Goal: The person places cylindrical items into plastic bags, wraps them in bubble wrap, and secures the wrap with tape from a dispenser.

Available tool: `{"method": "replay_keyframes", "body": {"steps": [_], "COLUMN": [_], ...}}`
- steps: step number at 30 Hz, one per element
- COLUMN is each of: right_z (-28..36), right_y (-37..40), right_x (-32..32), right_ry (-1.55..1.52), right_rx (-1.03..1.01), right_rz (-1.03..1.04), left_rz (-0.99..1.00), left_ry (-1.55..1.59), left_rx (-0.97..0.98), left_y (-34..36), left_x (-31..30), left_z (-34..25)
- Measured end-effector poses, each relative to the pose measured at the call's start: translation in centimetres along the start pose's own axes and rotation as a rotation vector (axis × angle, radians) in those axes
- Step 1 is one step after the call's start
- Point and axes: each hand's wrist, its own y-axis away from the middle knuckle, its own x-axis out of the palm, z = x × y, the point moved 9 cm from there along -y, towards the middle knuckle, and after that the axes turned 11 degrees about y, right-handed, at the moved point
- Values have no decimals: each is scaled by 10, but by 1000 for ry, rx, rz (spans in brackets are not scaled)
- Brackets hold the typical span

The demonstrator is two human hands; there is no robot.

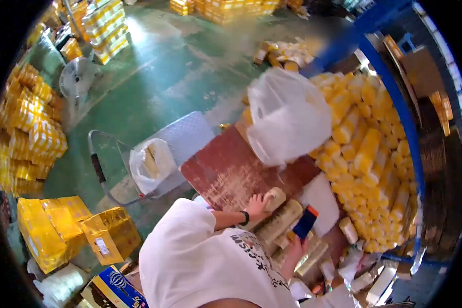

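Observation:
My left hand point(257, 206), with a black band at the wrist, rests with its fingers apart at the near end of a pale, film-wrapped roll point(275, 198). Beside that lies another wrapped roll point(288, 211), and further rolls sit close to my body. My right hand point(295, 248) is closed on the lower end of a flat dark blue object with an orange-red end point(305, 222); its kind is unclear. Several clear-wrapped rolls point(313, 255) lie around this hand. The worn red-brown tabletop point(226, 167) stretches out beyond my left hand.
A large white plastic bag point(290, 115) stands at the tabletop's far side. Right of it is a heap of yellow-and-white rolls point(367, 154) by a blue frame point(413, 149). At left are a trolley point(190, 131), a fan point(78, 77) and yellow-taped cartons point(51, 226).

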Motion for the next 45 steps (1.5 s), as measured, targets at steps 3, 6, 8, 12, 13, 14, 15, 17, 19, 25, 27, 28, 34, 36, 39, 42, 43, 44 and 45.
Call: {"method": "replay_keyframes", "body": {"steps": [3, 6, 8, 12, 13, 14, 15, 17, 19, 25, 27, 28, 34, 36, 39, 42, 43, 44, 45], "right_z": [-17, 10, 8, -3, -8, -11, -18, -26, 34, -52, -38, -38, -44, -61, -74, -92, -91, -85, -81], "right_y": [-15, -7, -11, -47, -61, -76, -96, -120, -105, -140, -110, -97, 41, 66, 106, 124, 131, 137, 142], "right_x": [-31, -32, -29, 5, 20, 37, 54, 91, 121, 181, 193, 198, 254, 281, 322, 360, 367, 370, 371], "right_ry": [101, 215, 259, 428, 463, 496, 530, 604, 943, 1147, 1193, 1083, 787, 772, 757, 689, 690, 712, 733], "right_rx": [-73, -123, -184, -292, -386, -482, -481, -463, -490, -275, -545, -627, -685, -629, -559, -445, -393, -395, -393], "right_rz": [21, 22, 19, 134, 138, 143, 164, 225, 141, 221, 61, 39, 442, 598, 818, 1027, 1075, 1091, 1108], "left_rz": [-29, -121, -85, 28, 31, 30, 25, -28, 49, 708, 591, 485, 14, -164, -599, -695, -698, -609, -520], "left_ry": [-100, -262, -184, -93, -99, -107, -118, -189, -133, 565, 686, 488, -251, -333, -170, 36, 77, -24, -43], "left_rx": [0, 6, -39, -149, -118, -88, -64, 63, 120, 217, -108, -60, -363, -463, -413, -509, -539, -532, -483], "left_y": [15, 22, 28, 43, 48, 54, 57, 51, 57, 81, 113, 121, 244, 277, 313, 310, 302, 285, 269], "left_x": [33, 52, 60, 82, 92, 100, 104, 126, 134, 92, -4, -36, -293, -367, -454, -470, -468, -459, -443], "left_z": [-29, -32, -33, -42, -46, -49, -47, -40, -34, 17, 22, 57, 209, 234, 230, 245, 250, 246, 240]}}
